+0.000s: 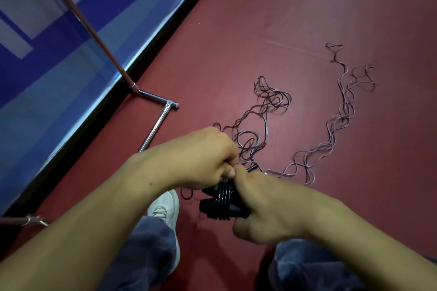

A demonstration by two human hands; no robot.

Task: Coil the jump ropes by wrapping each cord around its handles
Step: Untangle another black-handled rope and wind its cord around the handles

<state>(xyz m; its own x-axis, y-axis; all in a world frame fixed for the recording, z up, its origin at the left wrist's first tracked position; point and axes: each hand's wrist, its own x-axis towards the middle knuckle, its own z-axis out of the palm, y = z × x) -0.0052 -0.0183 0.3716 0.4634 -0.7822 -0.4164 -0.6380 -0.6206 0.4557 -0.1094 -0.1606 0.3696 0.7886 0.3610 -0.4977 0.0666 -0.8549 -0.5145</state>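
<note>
Your right hand (pixel 264 205) clasps the handles (pixel 209 206) lying crosswise, your left hand's (pixel 201 156) curled fingers pinch the cord (pixel 224 194) just above them, slack trailing far-right across the floor (pixel 283 19).

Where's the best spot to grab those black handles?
Probably the bare left ends of the black handles, coming from the left. The wrapped cord covers their middle, the right hand grips their other end, and the left hand pinches the cord just above.
</note>
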